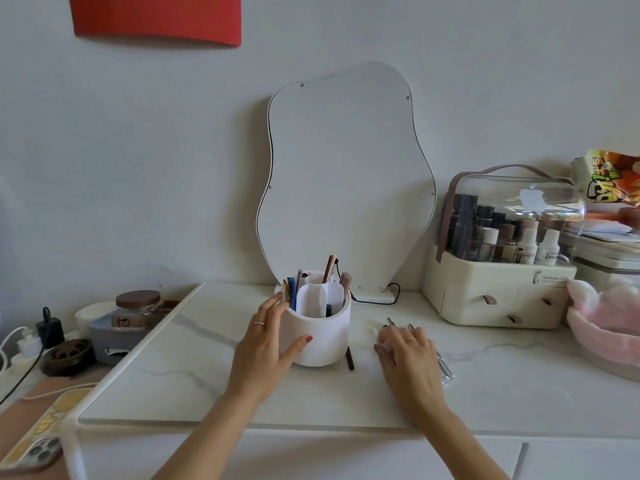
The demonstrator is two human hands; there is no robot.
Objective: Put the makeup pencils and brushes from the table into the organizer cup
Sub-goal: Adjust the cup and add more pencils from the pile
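Note:
A white round organizer cup [322, 341] with inner dividers stands in the middle of the marble slab, with several pencils and brushes upright in it. My left hand [266, 344] wraps around its left side, thumb on the front. A black makeup pencil [350, 358] lies on the slab just right of the cup. My right hand [408, 358] lies flat, palm down, over several thin silver-handled brushes [391, 322]. A clear-ended brush handle [445, 368] sticks out from under it at the right.
A wavy white mirror [346, 174] leans on the wall behind the cup, its cable beside the base. A cream cosmetics box [498, 292] and pink cloth [602, 323] stand at right. A jar [138, 308], grey tub, chargers and phone [38, 441] crowd the left.

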